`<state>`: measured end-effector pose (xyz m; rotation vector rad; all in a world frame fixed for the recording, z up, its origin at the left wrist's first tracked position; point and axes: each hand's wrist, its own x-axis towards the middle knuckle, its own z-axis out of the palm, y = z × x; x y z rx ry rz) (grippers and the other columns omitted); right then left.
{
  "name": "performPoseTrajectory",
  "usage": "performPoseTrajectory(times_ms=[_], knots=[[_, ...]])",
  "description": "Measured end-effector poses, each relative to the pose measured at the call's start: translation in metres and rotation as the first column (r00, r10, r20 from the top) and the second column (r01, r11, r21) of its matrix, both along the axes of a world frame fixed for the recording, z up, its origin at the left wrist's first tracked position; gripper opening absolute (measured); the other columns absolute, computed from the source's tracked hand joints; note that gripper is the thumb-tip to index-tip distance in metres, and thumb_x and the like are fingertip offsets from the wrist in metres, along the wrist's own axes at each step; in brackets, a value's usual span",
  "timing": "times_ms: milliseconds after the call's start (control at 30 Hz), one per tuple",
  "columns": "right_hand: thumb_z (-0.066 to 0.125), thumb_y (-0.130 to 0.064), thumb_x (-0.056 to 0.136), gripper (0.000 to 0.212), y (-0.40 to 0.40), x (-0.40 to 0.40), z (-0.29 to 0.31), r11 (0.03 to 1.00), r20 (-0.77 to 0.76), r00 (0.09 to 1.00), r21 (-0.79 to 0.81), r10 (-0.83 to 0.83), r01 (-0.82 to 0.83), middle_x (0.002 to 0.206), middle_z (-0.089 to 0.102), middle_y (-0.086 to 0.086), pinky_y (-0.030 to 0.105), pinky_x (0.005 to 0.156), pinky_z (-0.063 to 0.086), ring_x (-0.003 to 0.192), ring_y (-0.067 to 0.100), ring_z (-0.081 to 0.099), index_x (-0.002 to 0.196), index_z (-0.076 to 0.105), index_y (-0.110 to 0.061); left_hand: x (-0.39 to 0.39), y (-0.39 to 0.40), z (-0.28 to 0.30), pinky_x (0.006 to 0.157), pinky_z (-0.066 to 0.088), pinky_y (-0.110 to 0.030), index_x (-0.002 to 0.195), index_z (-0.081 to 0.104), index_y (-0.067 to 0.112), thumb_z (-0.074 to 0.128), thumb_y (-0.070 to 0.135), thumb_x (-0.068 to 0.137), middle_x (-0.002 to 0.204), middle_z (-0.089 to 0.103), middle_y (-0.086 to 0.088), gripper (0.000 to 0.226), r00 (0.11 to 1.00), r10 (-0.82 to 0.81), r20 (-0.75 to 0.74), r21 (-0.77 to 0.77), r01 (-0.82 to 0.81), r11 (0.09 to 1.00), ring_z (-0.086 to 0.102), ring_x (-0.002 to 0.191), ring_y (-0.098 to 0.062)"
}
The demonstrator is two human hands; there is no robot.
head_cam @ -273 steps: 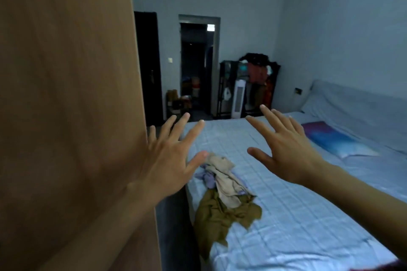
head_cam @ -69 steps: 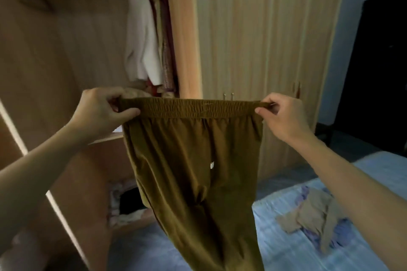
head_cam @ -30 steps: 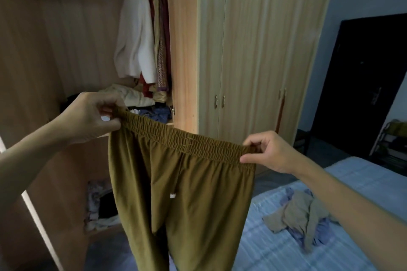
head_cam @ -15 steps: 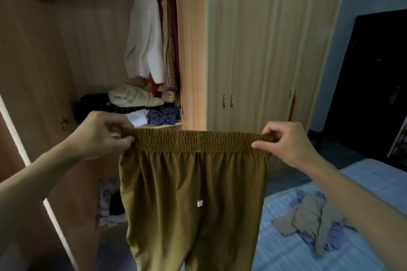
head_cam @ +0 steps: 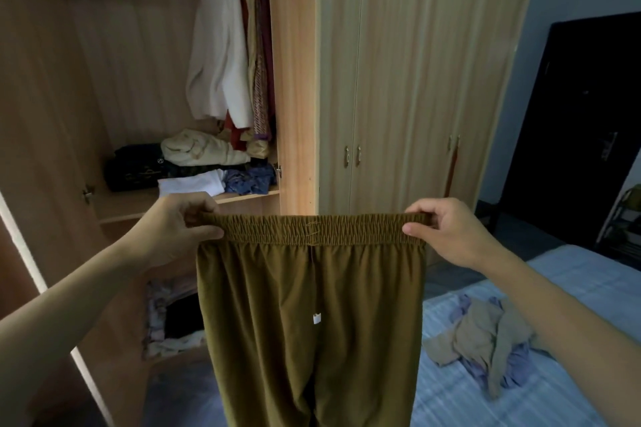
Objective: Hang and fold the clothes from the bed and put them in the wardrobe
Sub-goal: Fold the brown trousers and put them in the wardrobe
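**Waistband levelled and pulled taut in front of the open wardrobe**

Since half a second ago the trousers have come a little lower and squarer to me, and the waistband, which sloped down to the right a second back, now runs level between my hands.

Head view: my left hand [head_cam: 180, 225] pinches the left end of the waistband with thumb under and fingers curled over the elastic; my right hand [head_cam: 447, 232] pinches the right end the same way. Both are clenched on cloth, neither released. I hold the olive trousers [head_cam: 312, 315] this way, I judge, so the elastic stretches flat and the legs drop straight, which shows me the seams and lets the two halves be lined up for a fold. A small white tag hangs on the front, so the garment may be inside out, though I cannot tell for sure.

Behind the trousers stands the open wardrobe [head_cam: 295, 80], with a white coat [head_cam: 218, 52] and other garments on the rail and a shelf [head_cam: 131, 204] carrying stacked clothes; that shelf looks like the likely home for a folded pair. To my right, on the bed [head_cam: 572, 281], a beige and lilac heap [head_cam: 485, 340] waits its turn, well apart from my hands. By my reckoning the job is early: one piece in hand, none of the bed's clothes stowed that I can confirm.
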<state>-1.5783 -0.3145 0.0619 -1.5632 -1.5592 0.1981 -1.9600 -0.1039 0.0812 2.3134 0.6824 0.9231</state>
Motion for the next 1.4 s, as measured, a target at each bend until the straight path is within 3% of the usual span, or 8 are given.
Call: performPoseTrajectory(times_ms=[133,267,467,533,933,1133,1300,1400], knots=[[0.068,-0.022,0.091,0.005,0.002,0.003,-0.01,0.998,-0.199,0.978,0.03,0.059,-0.054,0.089,0.071,0.012,0.054,0.087,0.053,0.089,0.037,0.068,0.094,0.071,-0.024,-0.001,0.003,-0.009,0.057,0.049,-0.019,0.082,0.066,0.008,0.076,0.003,0.077,0.072,0.066,-0.004,0.013,0.994,-0.097,0.041,-0.208,0.103,0.973,0.061,0.065,-0.015],[0.07,-0.02,0.089,0.005,0.014,0.006,-0.023,0.999,-0.379,0.925,-0.028,0.017,-0.03,0.091,0.073,0.013,0.046,0.089,0.056,0.091,0.031,0.07,0.093,0.071,-0.018,0.005,0.012,-0.019,0.057,0.051,-0.02,0.086,0.065,-0.001,0.076,0.006,0.074,0.077,0.067,-0.01,0.019,0.979,-0.168,0.114,-0.426,0.201,0.882,0.063,0.067,-0.014],[0.078,-0.019,0.083,0.01,0.077,-0.013,-0.028,0.905,-0.436,0.794,-0.166,-0.424,0.392,0.08,0.073,0.003,0.031,0.069,0.056,0.08,0.022,0.071,0.083,0.069,-0.013,0.066,0.033,-0.026,0.045,0.043,-0.022,0.086,0.068,0.002,0.079,0.01,0.081,0.065,0.06,-0.011,0.014,0.928,0.337,-0.161,-0.497,-0.371,0.785,0.052,0.047,-0.018],[0.077,-0.019,0.084,0.01,0.093,-0.031,-0.031,0.865,-0.424,0.758,-0.154,-0.495,0.478,0.081,0.07,0.001,0.03,0.07,0.055,0.08,0.019,0.068,0.082,0.067,-0.017,0.09,0.019,-0.027,0.042,0.045,-0.022,0.075,0.068,0.004,0.081,0.011,0.077,0.062,0.062,-0.009,0.014,0.887,0.453,-0.094,-0.513,-0.433,0.741,0.055,0.042,-0.015],[0.071,-0.025,0.089,0.009,0.073,-0.117,-0.047,0.956,-0.342,0.906,0.062,-0.249,0.286,0.078,0.066,-0.006,0.016,0.065,0.052,0.073,0.004,0.064,0.086,0.062,-0.023,0.142,-0.069,-0.053,0.051,0.055,-0.02,0.073,0.069,0.026,0.084,0.026,0.075,0.064,0.069,0.009,0.015,0.905,0.359,0.228,-0.374,-0.259,0.891,0.067,0.057,-0.004],[0.07,-0.025,0.089,0.012,0.067,-0.116,-0.047,0.988,-0.479,0.871,0.045,-0.108,0.147,0.09,0.073,-0.006,0.033,0.081,0.061,0.087,0.009,0.07,0.101,0.069,-0.023,0.145,-0.072,-0.057,0.057,0.056,-0.018,0.08,0.072,0.026,0.076,0.03,0.084,0.07,0.072,0.009,0.007,0.918,0.296,0.265,-0.391,-0.179,0.903,0.071,0.066,-0.006],[0.086,-0.034,0.073,0.036,0.063,-0.116,-0.047,0.994,-0.487,0.869,0.011,-0.09,0.109,0.092,0.073,-0.01,0.029,0.078,0.06,0.087,0.007,0.07,0.104,0.069,-0.027,0.143,-0.079,-0.053,0.074,0.062,-0.037,0.082,0.076,0.015,0.052,0.033,0.1,0.082,0.074,-0.01,0.035,0.932,0.208,0.297,-0.574,0.0,0.819,0.073,0.081,-0.025],[0.077,-0.018,0.083,0.021,0.061,-0.11,-0.05,0.989,-0.477,0.87,0.004,-0.127,0.147,0.092,0.074,-0.005,0.036,0.083,0.06,0.088,0.01,0.071,0.102,0.069,-0.022,0.139,-0.086,-0.053,0.078,0.061,-0.034,0.097,0.074,0.013,0.052,0.028,0.1,0.089,0.076,-0.009,0.027,0.95,0.1,0.297,-0.629,0.116,0.768,0.073,0.088,-0.023]])
